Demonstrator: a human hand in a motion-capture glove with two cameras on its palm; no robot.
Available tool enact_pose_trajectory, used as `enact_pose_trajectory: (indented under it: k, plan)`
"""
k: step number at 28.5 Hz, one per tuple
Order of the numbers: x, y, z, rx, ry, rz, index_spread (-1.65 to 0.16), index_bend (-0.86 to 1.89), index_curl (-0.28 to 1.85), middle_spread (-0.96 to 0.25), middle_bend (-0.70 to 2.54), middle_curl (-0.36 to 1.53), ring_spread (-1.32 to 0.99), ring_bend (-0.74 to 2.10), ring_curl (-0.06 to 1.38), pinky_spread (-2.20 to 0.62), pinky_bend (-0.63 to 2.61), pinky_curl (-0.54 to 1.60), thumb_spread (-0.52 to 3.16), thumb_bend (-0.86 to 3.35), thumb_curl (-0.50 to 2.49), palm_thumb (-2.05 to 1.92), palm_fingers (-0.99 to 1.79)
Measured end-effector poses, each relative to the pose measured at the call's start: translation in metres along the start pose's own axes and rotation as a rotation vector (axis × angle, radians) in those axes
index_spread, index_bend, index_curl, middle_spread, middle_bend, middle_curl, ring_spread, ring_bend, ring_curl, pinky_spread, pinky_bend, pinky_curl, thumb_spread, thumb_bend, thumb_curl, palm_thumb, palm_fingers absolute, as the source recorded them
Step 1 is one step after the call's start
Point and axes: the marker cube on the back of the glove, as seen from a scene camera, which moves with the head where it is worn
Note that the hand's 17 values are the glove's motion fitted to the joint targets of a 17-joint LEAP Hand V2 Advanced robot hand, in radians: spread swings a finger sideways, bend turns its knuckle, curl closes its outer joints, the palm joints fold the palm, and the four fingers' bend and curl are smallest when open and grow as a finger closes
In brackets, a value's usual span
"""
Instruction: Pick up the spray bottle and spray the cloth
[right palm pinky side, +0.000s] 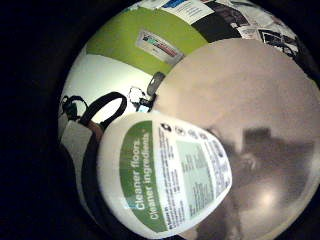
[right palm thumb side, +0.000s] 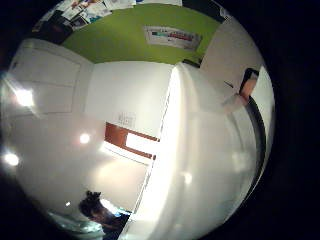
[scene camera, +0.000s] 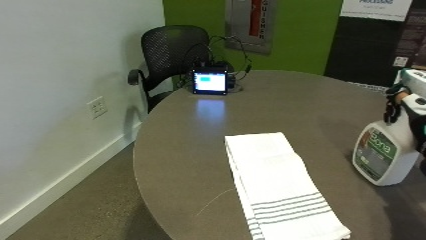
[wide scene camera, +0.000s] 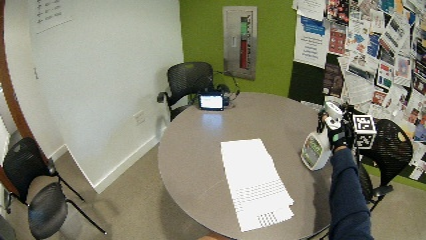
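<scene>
A black mesh chair (scene camera: 166, 52) stands against the white wall at the far left edge of the round grey table (scene camera: 200, 145). On the table's far edge, just beside that chair, a small lit screen (scene camera: 210, 81) sits with cables trailing behind it. At the middle of the table lies the cloth (scene camera: 276, 182), a long white towel spread flat, its grey stripes toward the near edge. Well apart from it, at the right edge of the table, the spray bottle (scene camera: 385, 155) stands upright on the surface, white with a green label. The right hand (wide scene camera: 337, 131), in its black glove, is at the bottle's neck and trigger head, fingers curled round them; a dark blue sleeve (wide scene camera: 346, 192) runs down from it along the right edge. In the little-finger-side palm view the bottle's label (right palm pinky side: 167, 175) lies close to the palm, reading "Cleaner floors. Cleaner ingredients."
</scene>
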Motion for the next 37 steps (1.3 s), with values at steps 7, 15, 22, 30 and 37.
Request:
enact_pose_trajectory:
  k: [7, 15, 22, 30, 37]
  plan:
    - [-0.005, 0.009, -0.022, 0.003, -0.01, -0.008, -0.27, 0.36, 0.55, -0.18, 0.7, 0.55, -0.23, 0.73, 0.48, -0.3, 0.46, 0.41, 0.41, -0.03, 0.7, 0.98, 1.4]
    - [-0.007, 0.029, -0.045, -0.06, 0.098, -0.105, -0.27, 0.37, 0.57, -0.18, 0.72, 0.55, -0.23, 0.73, 0.48, -0.3, 0.46, 0.41, 0.37, -0.03, 0.72, 0.98, 1.4]
    - [-0.084, 0.07, -0.02, -0.294, 0.252, -0.368, -0.27, 0.39, 0.58, -0.18, 0.72, 0.55, -0.23, 0.73, 0.49, -0.3, 0.46, 0.41, 0.34, -0.03, 0.74, 0.98, 1.4]
    - [-0.161, 0.165, 0.032, -0.711, 0.537, -0.468, -0.27, 0.39, 0.59, -0.18, 0.73, 0.55, -0.23, 0.73, 0.49, -0.3, 0.46, 0.42, 0.3, -0.03, 0.75, 0.97, 1.39]
    - [-0.172, 0.179, 0.062, -0.94, 0.821, -0.329, -0.27, 0.37, 0.6, -0.17, 0.73, 0.55, -0.23, 0.73, 0.49, -0.3, 0.47, 0.42, 0.33, -0.04, 0.75, 0.94, 1.39]
